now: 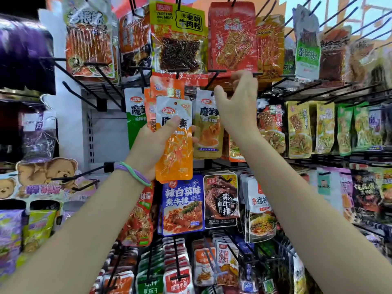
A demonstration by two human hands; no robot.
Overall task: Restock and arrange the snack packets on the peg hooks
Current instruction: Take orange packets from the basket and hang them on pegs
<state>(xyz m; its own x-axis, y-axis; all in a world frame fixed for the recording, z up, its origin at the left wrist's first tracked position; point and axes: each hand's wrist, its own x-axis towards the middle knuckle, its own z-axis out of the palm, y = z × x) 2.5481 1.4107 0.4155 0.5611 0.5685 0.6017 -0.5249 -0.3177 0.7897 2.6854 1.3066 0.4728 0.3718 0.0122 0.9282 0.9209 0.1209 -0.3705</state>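
Left hand (156,143) grips orange packets (174,143); right hand (237,107) spread, fingertips at peg hook (214,78).

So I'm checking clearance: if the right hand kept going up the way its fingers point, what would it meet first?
Probably the black peg hook above the right hand, then the red packet hanging there; depth is unclear.

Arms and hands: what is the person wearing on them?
Both arms are bare, with no sleeves showing. The left wrist has thin stretchy bands looped round it, purple and mint green. The right hand and its wrist wear nothing: no ring, watch or glove.
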